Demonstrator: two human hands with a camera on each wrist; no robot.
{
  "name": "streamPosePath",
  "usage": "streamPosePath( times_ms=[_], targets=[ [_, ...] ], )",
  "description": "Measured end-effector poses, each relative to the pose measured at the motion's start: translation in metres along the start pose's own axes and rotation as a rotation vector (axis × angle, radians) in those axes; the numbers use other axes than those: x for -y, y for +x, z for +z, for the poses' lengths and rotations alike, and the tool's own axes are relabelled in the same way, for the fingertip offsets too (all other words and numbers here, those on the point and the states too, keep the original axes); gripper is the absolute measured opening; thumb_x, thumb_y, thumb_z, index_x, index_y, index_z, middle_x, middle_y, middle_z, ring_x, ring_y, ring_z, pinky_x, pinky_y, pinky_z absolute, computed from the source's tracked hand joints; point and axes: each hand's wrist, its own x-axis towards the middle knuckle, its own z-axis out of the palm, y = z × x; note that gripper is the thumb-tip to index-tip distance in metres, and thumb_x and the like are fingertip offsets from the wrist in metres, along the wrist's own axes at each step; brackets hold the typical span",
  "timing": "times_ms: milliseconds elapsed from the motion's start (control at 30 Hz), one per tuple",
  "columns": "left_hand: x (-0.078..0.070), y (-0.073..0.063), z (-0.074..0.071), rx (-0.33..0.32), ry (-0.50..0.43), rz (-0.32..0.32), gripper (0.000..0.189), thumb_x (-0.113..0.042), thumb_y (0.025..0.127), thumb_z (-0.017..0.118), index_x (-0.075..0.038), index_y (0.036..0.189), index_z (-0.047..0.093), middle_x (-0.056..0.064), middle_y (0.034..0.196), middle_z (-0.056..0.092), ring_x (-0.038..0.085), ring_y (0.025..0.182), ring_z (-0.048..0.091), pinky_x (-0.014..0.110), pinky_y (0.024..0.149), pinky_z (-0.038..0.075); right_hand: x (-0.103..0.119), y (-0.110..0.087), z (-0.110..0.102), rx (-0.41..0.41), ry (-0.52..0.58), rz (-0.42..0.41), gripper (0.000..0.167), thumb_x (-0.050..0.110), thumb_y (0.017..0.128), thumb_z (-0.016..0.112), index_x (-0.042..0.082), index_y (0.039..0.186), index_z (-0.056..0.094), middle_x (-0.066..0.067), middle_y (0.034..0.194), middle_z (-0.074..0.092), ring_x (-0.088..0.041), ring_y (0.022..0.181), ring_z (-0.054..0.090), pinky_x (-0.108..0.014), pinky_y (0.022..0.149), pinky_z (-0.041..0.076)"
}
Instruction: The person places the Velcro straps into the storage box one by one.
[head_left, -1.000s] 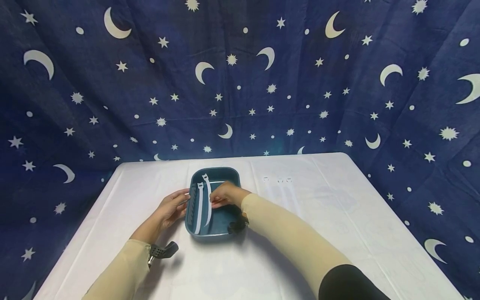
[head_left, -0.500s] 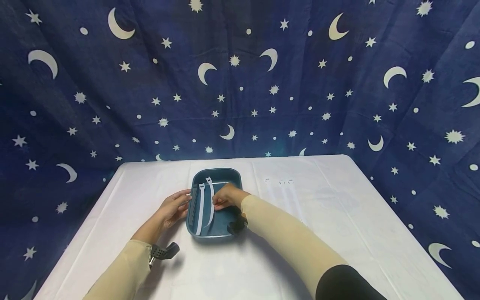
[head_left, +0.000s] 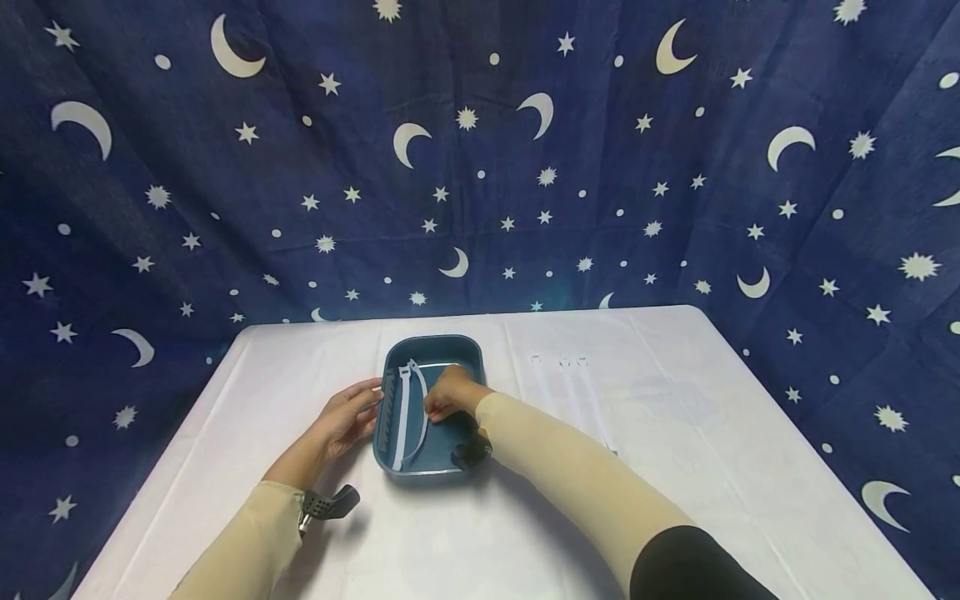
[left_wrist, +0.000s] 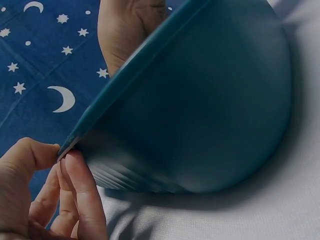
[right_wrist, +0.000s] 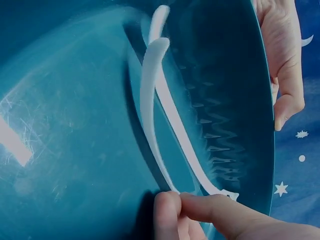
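A dark teal plastic tub stands on the white table, its inside facing up at me. My left hand pinches its left rim, thumb and fingers on either side, as the left wrist view shows. Inside, my right hand pinches a white cable strap between thumb and finger. That strap bows and its tail rises free. Another white cable strap with a slotted head lies straight along the tub's ribbed left side. In the head view the two heads are close together or touching; I cannot tell which.
Three more pale straps lie side by side on the white tablecloth, right of the tub. They are hard to see against it. A dark blue curtain with moons and stars hangs behind the table and along its sides.
The held strap's upper end has moved down and left toward the other strap's head, and the strap now bows more. The left hand stays on the rim.
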Motion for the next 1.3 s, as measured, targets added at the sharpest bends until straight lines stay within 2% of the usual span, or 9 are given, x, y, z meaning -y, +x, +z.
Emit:
streamPosePath(
  times_ms=[100, 200, 533, 667, 833, 933, 1000, 1133, 1300],
  targets=[
    [-0.001, 0.0, 0.0, -0.004, 0.006, 0.002, 0.059, -0.017, 0.094, 0.059, -0.007, 0.149, 0.038, -0.003, 0.105, 0.064, 0.006, 0.09, 0.066, 0.022, 0.082, 0.06, -0.001, 0.004, 0.001, -0.011, -0.026, -0.021, 0.022, -0.016, 0.072, 0.069, -0.002, 0.059, 0.059, -0.008, 0.05, 0.056, -0.013, 0.04, 0.054, -0.023, 0.049, 0.059],
    [-0.001, 0.0, 0.0, -0.006, 0.007, 0.002, 0.06, -0.016, 0.094, 0.058, -0.007, 0.149, 0.038, -0.004, 0.102, 0.064, 0.006, 0.088, 0.066, 0.022, 0.081, 0.06, -0.001, 0.005, 0.002, -0.033, -0.065, -0.043, 0.019, -0.016, 0.07, 0.071, -0.003, 0.061, 0.06, -0.008, 0.049, 0.056, -0.014, 0.04, 0.054, -0.021, 0.043, 0.055],
    [0.0, 0.002, 0.002, -0.005, -0.012, -0.001, 0.059, -0.016, 0.094, 0.059, -0.007, 0.148, 0.039, -0.004, 0.101, 0.066, 0.006, 0.087, 0.066, 0.023, 0.081, 0.06, 0.002, 0.005, 0.001, -0.053, -0.163, -0.046, 0.012, -0.011, 0.072, 0.074, -0.005, 0.068, 0.064, -0.01, 0.054, 0.062, -0.016, 0.044, 0.061, -0.022, 0.046, 0.057],
    [0.0, 0.003, 0.001, -0.009, -0.014, -0.001, 0.059, -0.016, 0.094, 0.059, -0.007, 0.148, 0.039, -0.006, 0.098, 0.066, 0.005, 0.085, 0.066, 0.022, 0.08, 0.06, 0.007, -0.002, -0.007, -0.03, -0.191, -0.102, 0.01, -0.006, 0.074, 0.076, -0.003, 0.07, 0.067, -0.009, 0.057, 0.062, -0.017, 0.048, 0.063, -0.025, 0.051, 0.06],
    [0.0, 0.004, 0.001, -0.021, -0.01, -0.005, 0.06, -0.016, 0.093, 0.06, -0.007, 0.149, 0.039, -0.005, 0.1, 0.065, 0.005, 0.086, 0.066, 0.023, 0.082, 0.06, 0.014, -0.025, -0.027, 0.049, -0.154, -0.238, 0.004, -0.004, 0.078, 0.073, -0.005, 0.079, 0.069, -0.013, 0.069, 0.068, -0.024, 0.061, 0.069, -0.032, 0.062, 0.063],
    [0.0, 0.004, 0.001, -0.031, -0.005, -0.005, 0.06, -0.016, 0.092, 0.059, -0.009, 0.148, 0.04, -0.004, 0.101, 0.064, 0.006, 0.087, 0.066, 0.022, 0.081, 0.06, 0.018, -0.039, -0.042, 0.081, -0.158, -0.307, 0.003, -0.004, 0.079, 0.071, -0.005, 0.082, 0.069, -0.012, 0.075, 0.069, -0.026, 0.068, 0.072, -0.032, 0.065, 0.064],
    [0.0, 0.004, 0.001, -0.033, 0.003, -0.01, 0.059, -0.017, 0.093, 0.059, -0.01, 0.149, 0.04, -0.004, 0.1, 0.064, 0.005, 0.085, 0.066, 0.019, 0.076, 0.06, 0.017, -0.044, -0.053, 0.079, -0.164, -0.332, 0.004, -0.003, 0.08, 0.071, -0.004, 0.083, 0.069, -0.01, 0.077, 0.068, -0.023, 0.066, 0.072, -0.028, 0.064, 0.063],
    [0.002, 0.003, 0.0, -0.025, 0.004, -0.008, 0.057, -0.016, 0.094, 0.058, -0.009, 0.148, 0.04, -0.004, 0.098, 0.065, 0.003, 0.081, 0.065, 0.015, 0.068, 0.059, 0.011, -0.048, -0.077, 0.066, -0.113, -0.305, 0.008, -0.001, 0.082, 0.072, -0.002, 0.089, 0.068, -0.007, 0.079, 0.064, -0.013, 0.061, 0.067, -0.024, 0.063, 0.062],
    [0.004, 0.002, 0.0, -0.015, -0.006, 0.018, 0.058, -0.016, 0.094, 0.058, -0.006, 0.148, 0.04, -0.004, 0.1, 0.066, 0.005, 0.085, 0.066, 0.021, 0.078, 0.06, 0.004, -0.052, -0.114, 0.035, -0.014, -0.236, 0.015, -0.001, 0.083, 0.07, -0.005, 0.097, 0.066, -0.009, 0.086, 0.062, -0.014, 0.065, 0.065, -0.028, 0.07, 0.063]
  ],
)
